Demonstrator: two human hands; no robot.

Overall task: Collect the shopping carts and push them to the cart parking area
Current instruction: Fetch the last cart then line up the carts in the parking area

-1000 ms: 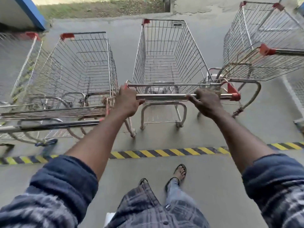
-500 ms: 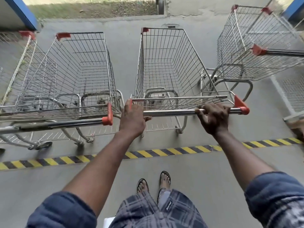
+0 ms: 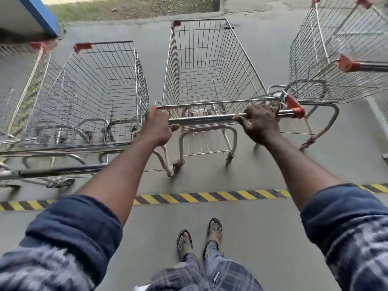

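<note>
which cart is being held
The middle cart: the left hand and right hand grip its handle. The others stand untouched.

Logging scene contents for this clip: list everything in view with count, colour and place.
middle cart: one, silver wire, red corners, centre, beyond the stripe
left cart: one, same colours, beside it on the left
far-left cart: one, silver, cut off at the left edge
right cart: one, silver, red handle end, upper right
stripe: one, yellow and black, across the floor
floor: one, grey concrete, underfoot
grass: one strip, green-brown, top edge
beam: one, blue, top left corner
sandals: two, dark, bottom centre
sleeves: two, dark blue, bottom corners
left hand: one, grips the middle cart's bar, left end
right hand: one, grips the same bar, near the right end
</note>
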